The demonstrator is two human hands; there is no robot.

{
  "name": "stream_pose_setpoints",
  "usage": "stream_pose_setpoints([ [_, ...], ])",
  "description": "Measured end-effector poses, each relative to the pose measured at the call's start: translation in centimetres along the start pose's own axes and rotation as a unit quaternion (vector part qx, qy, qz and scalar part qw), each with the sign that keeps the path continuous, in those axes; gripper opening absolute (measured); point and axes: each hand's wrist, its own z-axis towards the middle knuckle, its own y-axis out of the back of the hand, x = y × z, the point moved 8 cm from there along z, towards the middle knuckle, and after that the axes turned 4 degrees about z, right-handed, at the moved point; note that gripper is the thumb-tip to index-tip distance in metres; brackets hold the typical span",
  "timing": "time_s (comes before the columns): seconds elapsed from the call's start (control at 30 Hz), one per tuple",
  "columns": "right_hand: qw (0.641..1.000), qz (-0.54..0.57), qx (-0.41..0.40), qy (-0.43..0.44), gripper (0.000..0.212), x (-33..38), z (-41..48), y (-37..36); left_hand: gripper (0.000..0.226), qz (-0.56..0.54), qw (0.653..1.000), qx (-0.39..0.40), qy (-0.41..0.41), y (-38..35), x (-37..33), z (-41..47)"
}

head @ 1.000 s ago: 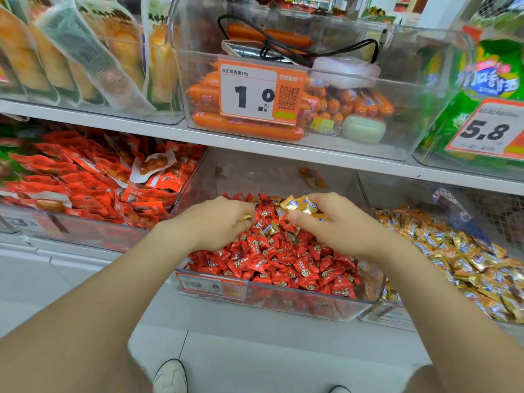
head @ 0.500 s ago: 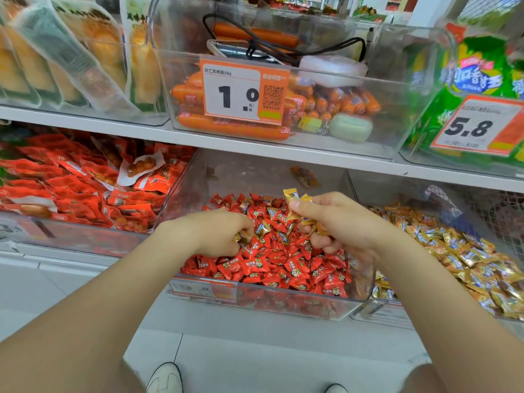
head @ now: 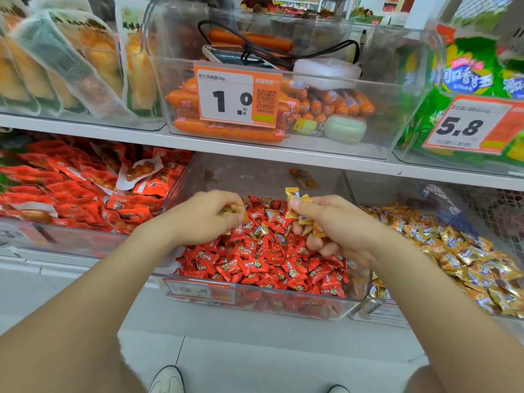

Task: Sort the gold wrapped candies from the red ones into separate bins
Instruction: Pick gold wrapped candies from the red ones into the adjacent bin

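Gold candies [head: 292,193] poke upward from the gripping right hand [head: 343,224], while the left hand [head: 204,217] pinches another.

Free room over the back of the red candy bin [head: 255,177], between the heaped red candies [head: 255,259] and the shelf board [head: 255,150] above it. Capped overhead by that board. Open from the front, over the bin's low front wall. Walled off right of the bin by its clear side, just beside the open-topped gold candy bin [head: 377,188]. Walled off left of it likewise, against the tray of red packets [head: 85,239]. Crowded mid-bin by the left hand [head: 207,217] and right hand [head: 337,225], each curled round gold candies [head: 292,194], with a narrow gap between. Bare floor [head: 226,350] below the bin's front.
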Motion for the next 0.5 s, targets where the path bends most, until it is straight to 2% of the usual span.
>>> stream_pose_setpoints([
  [0.1, 0.998, 0.047, -0.024, -0.034, 0.028, -0.6, 0.4, -0.2, 0.011, -0.083, 0.996, -0.043, 0.009, 1.0, 0.2, -0.6],
  [0.2, 0.992, 0.109, -0.020, -0.066, 0.028, -1.2, 0.5, -0.7, 0.014, -0.181, 0.982, -0.019, 0.047, 0.0, 0.0, -1.4],
  [0.3, 0.991, 0.122, -0.019, -0.053, 0.027, -0.8, 0.4, -0.8, 0.020, -0.254, 0.964, 0.004, 0.079, -0.9, -0.4, -1.8],
  [0.4, 0.996, 0.082, -0.012, -0.023, 0.025, -0.2, 0.1, -0.7, 0.025, -0.277, 0.957, 0.022, 0.086, -1.1, -0.7, -1.9],
  [0.5, 0.999, 0.041, -0.010, -0.025, 0.023, 0.2, -0.6, -0.9, 0.030, -0.246, 0.964, 0.028, 0.096, -1.3, -1.0, -1.9],
])
